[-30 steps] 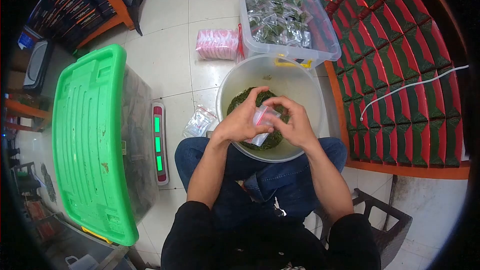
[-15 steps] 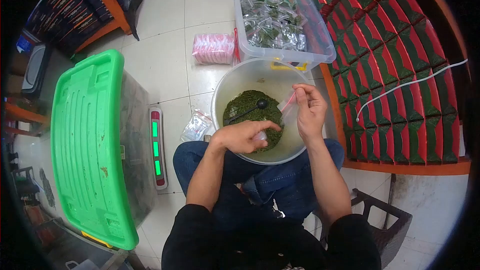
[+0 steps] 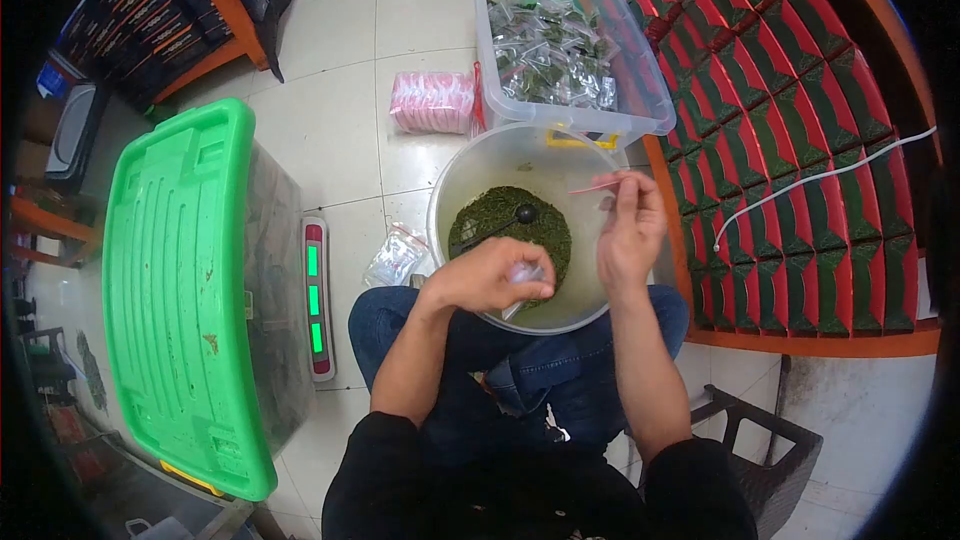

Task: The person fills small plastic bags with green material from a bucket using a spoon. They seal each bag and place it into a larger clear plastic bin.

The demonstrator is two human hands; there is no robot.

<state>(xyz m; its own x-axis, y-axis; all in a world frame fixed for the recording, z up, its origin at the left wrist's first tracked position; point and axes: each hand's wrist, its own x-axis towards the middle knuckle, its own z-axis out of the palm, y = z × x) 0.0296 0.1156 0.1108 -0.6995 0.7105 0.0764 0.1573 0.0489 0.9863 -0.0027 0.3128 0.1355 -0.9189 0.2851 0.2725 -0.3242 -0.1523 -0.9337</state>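
Between my legs stands a round translucent tub [image 3: 585,155] with chopped dry green leaves [image 3: 495,208] in the bottom. A black scoop [image 3: 524,213] lies on the leaves, its handle pointing left. Over the tub's near left side, my left hand [image 3: 490,275] is curled around crumpled clear plastic bags [image 3: 523,274]. My right hand [image 3: 634,230], above the right rim, pinches a small clear zip bag by its pink-red top strip [image 3: 597,186]. The bag's body hardly shows, and its contents cannot be made out.
Ahead, a clear bin [image 3: 640,105] holds many filled small bags [image 3: 550,55]. A pink-and-white pack [image 3: 432,102] and loose clear bags [image 3: 397,255] lie on the floor. Left are a scale [image 3: 317,300] and a green-lidded box [image 3: 180,290]. Red-and-green packets [image 3: 790,160] fill the right rack.
My left hand has drawn back from the small bag, its extended fingers now curled in. My right hand has moved slightly right, and the bag's pink-red strip has turned nearly level.
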